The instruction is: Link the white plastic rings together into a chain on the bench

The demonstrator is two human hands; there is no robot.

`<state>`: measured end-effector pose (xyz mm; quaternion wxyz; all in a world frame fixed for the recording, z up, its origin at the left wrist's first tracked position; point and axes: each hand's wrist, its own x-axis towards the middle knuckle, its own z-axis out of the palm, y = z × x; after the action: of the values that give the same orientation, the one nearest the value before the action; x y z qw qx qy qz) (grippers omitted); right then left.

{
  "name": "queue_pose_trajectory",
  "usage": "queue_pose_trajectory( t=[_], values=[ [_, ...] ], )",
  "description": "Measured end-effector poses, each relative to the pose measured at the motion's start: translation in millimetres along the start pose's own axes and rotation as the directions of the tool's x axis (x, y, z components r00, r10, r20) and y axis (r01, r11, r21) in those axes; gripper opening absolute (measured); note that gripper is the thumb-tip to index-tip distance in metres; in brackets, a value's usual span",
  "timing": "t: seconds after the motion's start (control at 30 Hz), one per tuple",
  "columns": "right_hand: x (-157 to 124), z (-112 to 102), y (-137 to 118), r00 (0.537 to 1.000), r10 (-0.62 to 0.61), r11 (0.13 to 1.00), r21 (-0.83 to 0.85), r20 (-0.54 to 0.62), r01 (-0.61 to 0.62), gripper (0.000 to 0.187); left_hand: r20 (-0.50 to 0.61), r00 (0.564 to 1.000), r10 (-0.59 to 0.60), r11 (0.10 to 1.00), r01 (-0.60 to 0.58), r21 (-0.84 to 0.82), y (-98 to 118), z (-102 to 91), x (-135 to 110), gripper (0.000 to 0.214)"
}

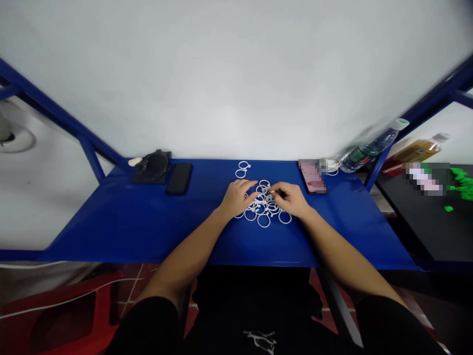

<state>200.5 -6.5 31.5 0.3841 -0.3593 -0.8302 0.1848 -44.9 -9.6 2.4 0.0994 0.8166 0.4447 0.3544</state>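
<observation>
Many white plastic rings with small knobs [263,226], like curtain rings, lie in a loose pile on the blue table [118,222], between my hands. My left hand [236,197] rests at the pile's left side, thumb and index finger apart, with nothing visibly gripped. On the other side, my right hand [291,197] has thumb and index finger drawn together on a small white part, which looks like the knob of a ring. Two more white rings [240,173] lie apart from the pile, close to the wall.
A black phone [179,178] and a dark crumpled item [151,167] lie at the back left. Back right are another phone [312,176], a white cable [332,167] and a leaning clear bottle [371,148]. Green pieces [463,183] lie on a black table [421,217] farther right.
</observation>
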Motion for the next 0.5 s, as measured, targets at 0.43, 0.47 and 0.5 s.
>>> queue_pose_trajectory(
  t=[0.43,0.47,0.5],
  values=[
    [1.2,11.1,-14.6,0.987,-0.159,0.967,0.206,0.018,0.152,0.027,0.028,0.980,0.197,0.979,-0.196,-0.048,16.7,-1.1,-1.8,0.028],
    [1.6,10.8,-14.4,0.986,-0.165,0.964,0.215,0.033,0.154,0.027,0.027,0.978,0.209,0.977,-0.207,-0.052,17.3,-0.5,-1.8,0.029],
    [1.7,10.6,-14.1,0.984,-0.170,0.963,0.220,0.044,0.156,0.027,0.026,0.975,0.219,0.974,-0.217,-0.057,17.9,0.3,-1.9,0.029]
  ],
)
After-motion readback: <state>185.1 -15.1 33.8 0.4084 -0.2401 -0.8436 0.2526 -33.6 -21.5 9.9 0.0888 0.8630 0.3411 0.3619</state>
